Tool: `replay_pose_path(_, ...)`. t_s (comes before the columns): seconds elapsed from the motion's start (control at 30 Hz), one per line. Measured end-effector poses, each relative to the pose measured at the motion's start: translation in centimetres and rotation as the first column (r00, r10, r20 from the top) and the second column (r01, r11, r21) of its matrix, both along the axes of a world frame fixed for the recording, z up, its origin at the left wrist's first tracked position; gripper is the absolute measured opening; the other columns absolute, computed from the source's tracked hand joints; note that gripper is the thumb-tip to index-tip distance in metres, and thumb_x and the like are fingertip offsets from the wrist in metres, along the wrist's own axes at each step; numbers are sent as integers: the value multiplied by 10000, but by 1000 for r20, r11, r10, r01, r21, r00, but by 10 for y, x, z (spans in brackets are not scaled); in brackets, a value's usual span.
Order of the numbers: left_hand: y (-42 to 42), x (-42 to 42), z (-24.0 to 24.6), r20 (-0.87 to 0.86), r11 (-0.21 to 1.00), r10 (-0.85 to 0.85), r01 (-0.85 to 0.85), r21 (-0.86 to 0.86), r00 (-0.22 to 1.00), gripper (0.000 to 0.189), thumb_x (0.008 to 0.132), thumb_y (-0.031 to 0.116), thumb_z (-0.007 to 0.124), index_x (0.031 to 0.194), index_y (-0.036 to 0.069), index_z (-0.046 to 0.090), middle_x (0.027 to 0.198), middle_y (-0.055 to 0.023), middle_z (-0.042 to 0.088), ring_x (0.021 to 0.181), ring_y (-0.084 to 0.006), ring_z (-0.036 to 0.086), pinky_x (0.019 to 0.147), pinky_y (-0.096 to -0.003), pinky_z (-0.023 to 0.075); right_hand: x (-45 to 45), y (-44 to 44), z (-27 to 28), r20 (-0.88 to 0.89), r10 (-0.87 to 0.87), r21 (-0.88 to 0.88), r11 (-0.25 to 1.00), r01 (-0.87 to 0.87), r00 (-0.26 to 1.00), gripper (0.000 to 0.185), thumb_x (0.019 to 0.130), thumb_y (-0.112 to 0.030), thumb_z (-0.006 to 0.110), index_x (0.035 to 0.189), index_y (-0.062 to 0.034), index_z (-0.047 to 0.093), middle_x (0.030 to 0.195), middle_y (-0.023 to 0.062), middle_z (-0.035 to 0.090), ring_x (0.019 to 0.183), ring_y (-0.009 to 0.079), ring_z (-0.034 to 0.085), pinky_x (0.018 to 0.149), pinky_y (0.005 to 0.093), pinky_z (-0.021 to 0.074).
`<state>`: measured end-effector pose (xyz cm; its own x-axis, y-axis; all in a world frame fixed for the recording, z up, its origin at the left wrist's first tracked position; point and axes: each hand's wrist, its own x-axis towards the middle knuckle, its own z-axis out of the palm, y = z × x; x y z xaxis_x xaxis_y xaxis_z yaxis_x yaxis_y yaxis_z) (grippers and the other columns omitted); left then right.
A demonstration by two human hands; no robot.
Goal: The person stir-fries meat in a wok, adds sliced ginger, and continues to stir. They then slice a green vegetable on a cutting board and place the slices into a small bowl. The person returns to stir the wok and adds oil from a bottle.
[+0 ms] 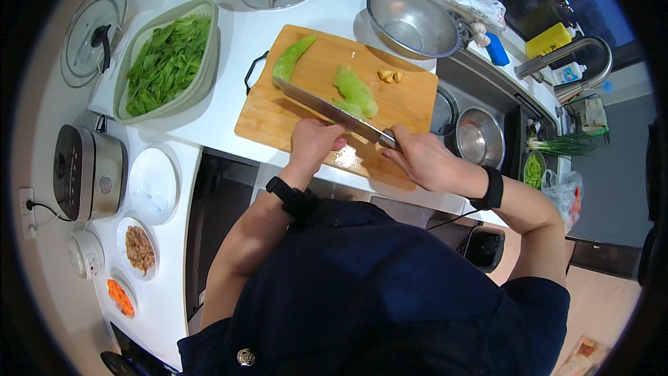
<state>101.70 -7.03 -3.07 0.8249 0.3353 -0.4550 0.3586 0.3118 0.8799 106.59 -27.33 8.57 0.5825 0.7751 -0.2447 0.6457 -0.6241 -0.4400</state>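
Note:
My right hand (420,159) grips the handle of a cleaver (329,109), whose blade reaches left over a wooden cutting board (261,115). My left hand (315,141) is at the near side of the blade, fingers curled; whether it touches the blade or holds a small piece, I cannot tell. Just beyond the blade lie light green vegetable slices (357,89). A long green pepper (293,57) rests at the board's upper left, close to the blade's tip. Small pieces that look like ginger or garlic (390,76) sit at the upper right of the board.
Left of the board stands a plastic basin (209,62) of leafy greens. A steel colander (412,21) is beyond the board, and the sink holds a metal bowl (479,137). Plates of meat (140,250) and carrot (120,297) are at the lower left, near a rice cooker (94,172).

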Motion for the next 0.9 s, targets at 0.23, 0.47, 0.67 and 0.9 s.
replay_pose_path(0.23,-1,0,2,-10,1000,1,-1,-13,1000,174,732,94,684,717,-72,632,640,-127,658,566,-148,655,518,-235,515,3,11,-7,-38,-45,36,998,46,998,278,923,-247,557,951,-7,420,712,242,573,708,447,566,597,473,444)
replay_pose_path(0.47,1,1,-3,-2,997,-38,38,64,999,197,733,115,681,707,-75,639,631,-136,662,553,-147,651,516,-245,508,1,-2,25,-103,-4,48,999,9,995,305,918,-267,548,931,16,435,700,266,576,677,452,576,596,493,453)
replay_pose_path(0.67,-2,0,6,5,1000,13,-13,-5,1000,170,731,67,681,675,-73,603,634,-134,653,557,-153,650,512,-230,513,-1,10,-9,24,-18,38,999,17,1000,304,915,-270,544,938,14,438,710,262,582,700,451,579,618,505,450)
replay_pose_path(0.9,-1,1,5,6,1000,8,-8,-14,1000,166,730,77,684,680,-61,607,652,-131,656,564,-148,651,513,-229,514,9,11,-10,-74,-50,113,992,58,996,296,917,-265,563,939,4,442,731,250,568,725,454,556,611,468,434)
